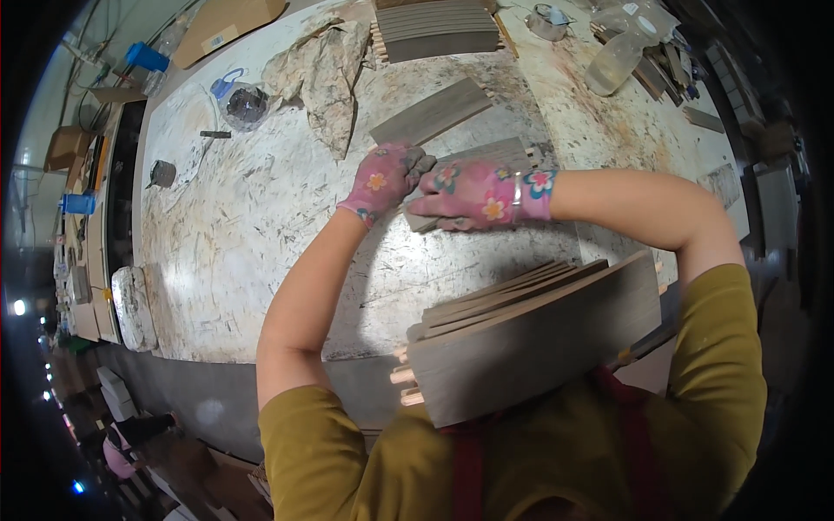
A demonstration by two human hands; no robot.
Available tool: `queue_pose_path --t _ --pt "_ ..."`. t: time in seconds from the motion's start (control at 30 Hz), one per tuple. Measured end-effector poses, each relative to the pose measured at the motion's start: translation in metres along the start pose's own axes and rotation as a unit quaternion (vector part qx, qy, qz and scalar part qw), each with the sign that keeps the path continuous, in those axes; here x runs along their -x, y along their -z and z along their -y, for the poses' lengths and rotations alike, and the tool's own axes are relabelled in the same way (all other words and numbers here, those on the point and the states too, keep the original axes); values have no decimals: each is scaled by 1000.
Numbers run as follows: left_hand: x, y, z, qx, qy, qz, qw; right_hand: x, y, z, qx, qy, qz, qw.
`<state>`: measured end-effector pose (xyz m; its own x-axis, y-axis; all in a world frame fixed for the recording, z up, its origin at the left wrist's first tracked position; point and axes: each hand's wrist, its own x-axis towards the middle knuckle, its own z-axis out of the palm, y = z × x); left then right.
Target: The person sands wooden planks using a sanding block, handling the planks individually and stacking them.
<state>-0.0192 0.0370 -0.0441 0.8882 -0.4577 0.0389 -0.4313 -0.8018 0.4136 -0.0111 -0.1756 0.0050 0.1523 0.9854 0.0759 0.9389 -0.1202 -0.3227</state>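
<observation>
Both of my hands wear pink flowered gloves with greyed fingertips. A short grey wooden board [486,154] lies on the worktable under my right hand [486,195], whose closed fingers grip across it. Close by, at the board's far left edge, is my left hand [387,181], its fingers curled in. Whatever those fingers may hold is hidden. Just beyond the hands lies another grey board [432,113], set at a slant, with small wooden pegs at its right end. Nearer my body, a leaning stack of grey boards [539,347] has pegs sticking out of its ends.
The white worktable [226,278] is scuffed and stained. At its far side stand a neat board stack [439,33], a crumpled cloth [321,74] and a jug with a blue handle [243,104]. A cloudy plastic bottle [615,65] lies far right. Someone in pink [120,451] is at lower left.
</observation>
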Motion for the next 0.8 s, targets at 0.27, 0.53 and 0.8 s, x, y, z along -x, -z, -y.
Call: queue_pose_path --t 0.27,0.53,0.8 --pt "3 -11 2 -37 -18 -40 998 3 8 4 70 -28 127 989" --pt "-7 12 -7 -57 -31 27 998 173 58 -31 136 -247 100 954" --pt "-13 9 -12 -83 -18 86 993 40 -11 -3 19 -35 -58 998"
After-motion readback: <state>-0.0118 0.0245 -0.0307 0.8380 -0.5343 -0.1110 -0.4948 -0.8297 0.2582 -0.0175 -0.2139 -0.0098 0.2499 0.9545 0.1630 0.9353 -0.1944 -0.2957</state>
